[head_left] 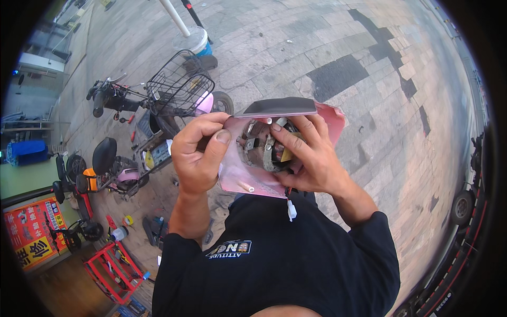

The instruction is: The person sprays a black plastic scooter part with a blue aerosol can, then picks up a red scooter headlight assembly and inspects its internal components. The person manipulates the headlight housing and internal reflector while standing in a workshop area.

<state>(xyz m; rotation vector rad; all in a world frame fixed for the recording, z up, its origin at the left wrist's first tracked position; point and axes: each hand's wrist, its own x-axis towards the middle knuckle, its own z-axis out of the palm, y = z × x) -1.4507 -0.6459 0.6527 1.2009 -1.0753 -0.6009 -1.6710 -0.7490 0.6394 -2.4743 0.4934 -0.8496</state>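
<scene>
A pink plastic scooter headlight cover [232,174] is held up in front of my chest, its inner side toward me and a dark strip along its top edge. Seated in its round opening is a headlight unit [256,141], partly hidden by fingers. My left hand [202,148] pinches the cover's upper left corner between thumb and fingers. From the right, my right hand [311,153] grips the headlight unit, index fingertip near a white screw post, thumb low at the rim. A short cable with a white connector [291,211] hangs below the cover.
To the left stands a partly stripped electric scooter with a black wire basket [179,79]. A red tool rack [113,272], a printed sign [37,232] and scattered tools lie lower left. A white bucket [191,41] holds a pole. A vehicle wheel [463,207] shows far right.
</scene>
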